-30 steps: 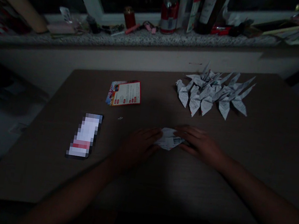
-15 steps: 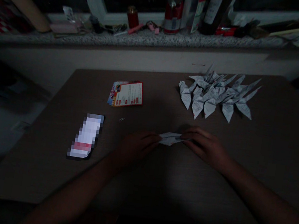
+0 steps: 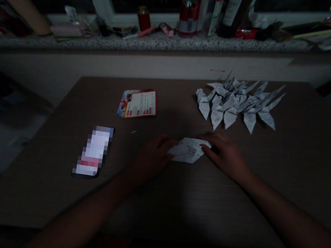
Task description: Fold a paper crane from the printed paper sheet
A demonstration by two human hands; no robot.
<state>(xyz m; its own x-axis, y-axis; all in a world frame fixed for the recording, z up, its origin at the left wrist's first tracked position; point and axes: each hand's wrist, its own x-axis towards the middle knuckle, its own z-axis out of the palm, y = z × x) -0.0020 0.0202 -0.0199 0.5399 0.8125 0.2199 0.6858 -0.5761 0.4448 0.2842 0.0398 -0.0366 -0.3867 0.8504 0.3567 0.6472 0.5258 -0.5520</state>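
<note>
A folded piece of printed paper (image 3: pixel 188 151) lies between my two hands over the middle of the table, its broad face turned up. My left hand (image 3: pixel 158 152) grips its left end, fingers closed on the edge. At the opposite end, my right hand (image 3: pixel 222 149) pinches the paper between thumb and fingers. Beyond the right hand stands a cluster of folded paper cranes (image 3: pixel 233 103), made of similar printed paper, with pointed wings and tails. Dim light hides the finer creases.
On the brown table (image 3: pixel 202 212) a lit phone (image 3: pixel 94 150) with a blurred screen lies at left. Behind it are printed cards (image 3: pixel 140 103) and tiny white bits (image 3: pixel 133 132). The stone windowsill (image 3: pixel 155 46) holds a red can (image 3: pixel 189 17), a dark bottle (image 3: pixel 231 13) and clutter.
The folded paper has turned from a thin, edge-on look to showing a wider printed face. Both hands still hold its ends. The whole view has shifted slightly.
</note>
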